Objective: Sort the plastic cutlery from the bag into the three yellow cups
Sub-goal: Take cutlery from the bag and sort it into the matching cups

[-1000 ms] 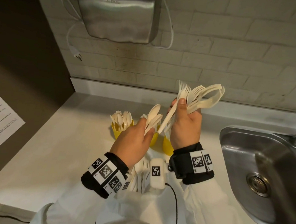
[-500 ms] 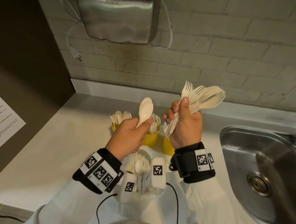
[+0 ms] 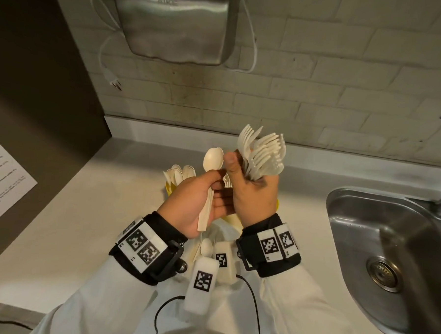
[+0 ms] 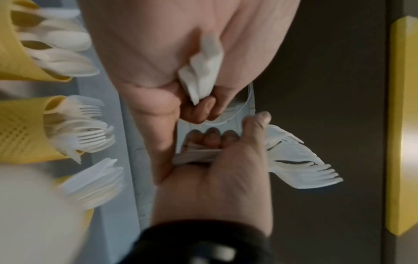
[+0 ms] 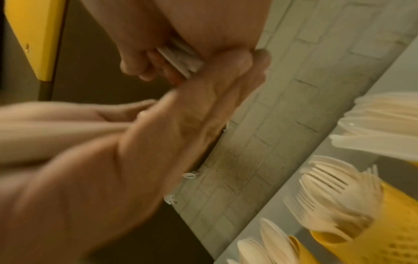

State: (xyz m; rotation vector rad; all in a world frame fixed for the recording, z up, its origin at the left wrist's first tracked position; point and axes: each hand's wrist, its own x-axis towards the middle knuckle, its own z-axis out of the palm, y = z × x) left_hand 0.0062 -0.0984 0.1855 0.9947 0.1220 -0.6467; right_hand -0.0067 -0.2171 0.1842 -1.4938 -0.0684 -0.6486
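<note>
Left hand: the left hand (image 3: 199, 204) is curled round the handles of a small stack of spoons (image 3: 212, 161), bowls up, thumb and fingers pinching the shafts.
Right hand: the right hand (image 3: 253, 194) is clamped on a thick bundle of forks (image 3: 264, 156), tines fanned up and away; its thumb (image 3: 231, 162) stands free, just beside the spoon bowl.
Hands together: the two hands are nearly touching, held above the tabletop (image 3: 84, 210).
Handling: the cutlery looks light, thin and smooth, so I judge it springy and apt to slip or fan out of a loose grip. The flat handles are the place to hold; the tines and bowls look like the parts most likely to snag or bend.
Cups: the left wrist view shows three yellow cups side by side, a spoon cup (image 4: 20, 59), a fork cup (image 4: 22, 128) and a knife cup (image 4: 83, 196) that is blurred and cut off.
Bag: pale plastic with a few loose pieces (image 3: 206, 245) lies under the wrists; I take it for the bag, though most is hidden by the wrist units.
Hard to make out: the exact count in either hand, and how full the cups are. The right wrist view is heavily blurred.
</note>
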